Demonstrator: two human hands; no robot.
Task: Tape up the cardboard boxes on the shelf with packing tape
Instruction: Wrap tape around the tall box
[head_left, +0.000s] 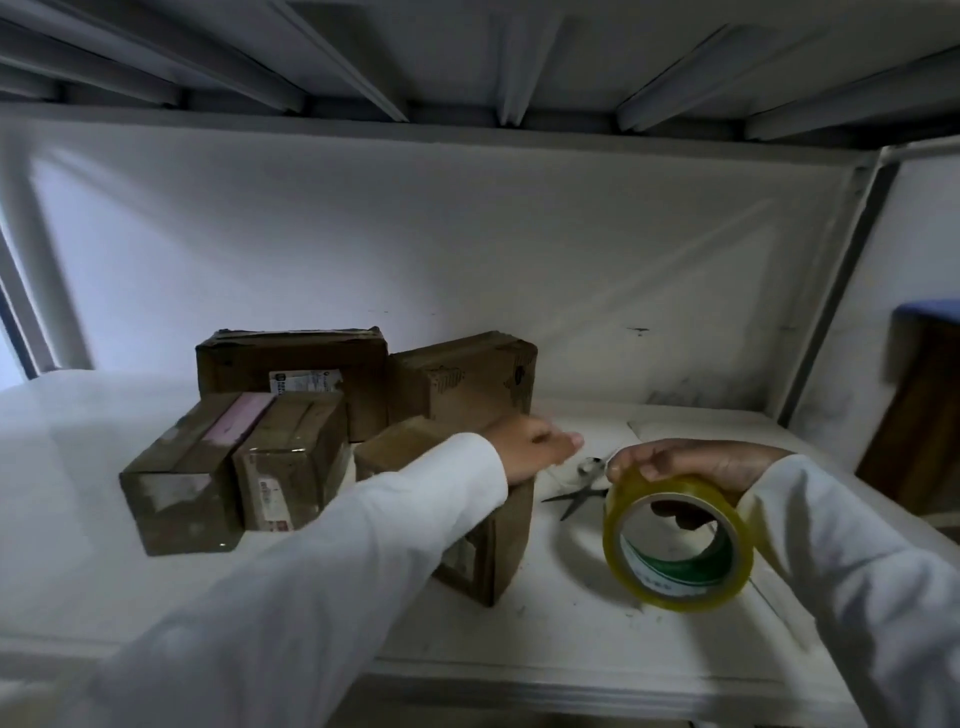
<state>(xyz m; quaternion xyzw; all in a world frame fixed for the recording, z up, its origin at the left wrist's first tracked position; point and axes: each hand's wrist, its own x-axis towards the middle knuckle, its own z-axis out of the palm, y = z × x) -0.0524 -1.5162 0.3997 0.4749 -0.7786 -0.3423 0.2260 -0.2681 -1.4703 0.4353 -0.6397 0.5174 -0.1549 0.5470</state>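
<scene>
I see my right hand (696, 465) at about 4 o'clock from the middle of the view, fingers curled over the top of the roll of packing tape (678, 540) and thumb hooked through its core, so the roll hangs upright just above the shelf (571, 644). My left hand (537, 449) sits near the centre, fingers stretched out flat and gripping nothing, its wrist resting on the top of the nearest box (483, 540). That box stands at 6 o'clock from the left hand, its right edge facing the tape roll with a strip of bare shelf between them.

Scissors (582, 491) lie in that strip, blades slightly parted, just beyond the roll at its 10 o'clock and just beside the fingertips of the left hand.

The other cardboard goes off toward 9 and 11 o'clock: a long box with a pink strip (195, 467) and a shorter box (291, 462) touching side by side, a wide box with a label (293, 364) behind them, and a tilted box (467, 384) at 12 o'clock against the back wall (467, 234).

Open shelf runs from 1 to 3 o'clock up to the right upright (831, 291), and along the front lip at 6 o'clock. The shelf above (467, 62) hangs low overhead.
</scene>
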